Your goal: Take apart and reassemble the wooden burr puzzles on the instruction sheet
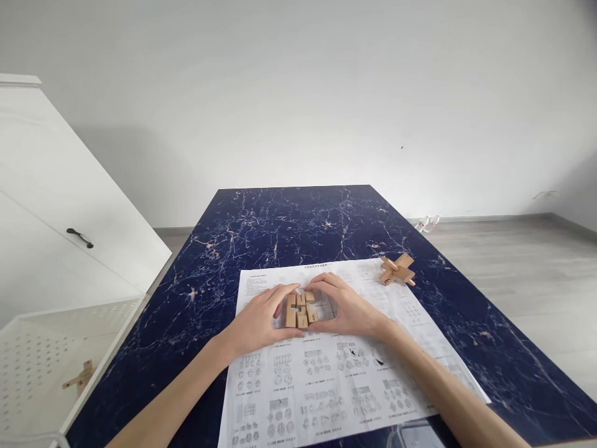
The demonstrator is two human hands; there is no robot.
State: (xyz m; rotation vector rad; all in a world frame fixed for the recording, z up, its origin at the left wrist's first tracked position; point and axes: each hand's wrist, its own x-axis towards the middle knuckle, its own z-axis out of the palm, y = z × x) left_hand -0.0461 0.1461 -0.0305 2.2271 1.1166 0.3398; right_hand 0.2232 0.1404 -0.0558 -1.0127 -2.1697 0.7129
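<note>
Several small pale wooden puzzle blocks [291, 311] lie close together over the printed sheet [280, 401], with a gap among them. A greyish, see-through patch around the blocks looks like a clear tray [323, 307], though its edges are partly hidden by fingers. My left hand [261, 317] curls round the left side, its fingertips at the far edge and thumb at the near edge. From the right, my right hand [344, 306] mirrors it, thumb against a near block and fingers along the far side.
An interlocking wooden cross puzzle [396, 269] sits at the sheet's far right corner. The dark blue marbled table [289, 224] carries the sheet. At left stands a white cabinet [69, 186], with another wooden cross piece [80, 377] in a white perforated bin. A dark glossy object [420, 434] lies at the front edge.
</note>
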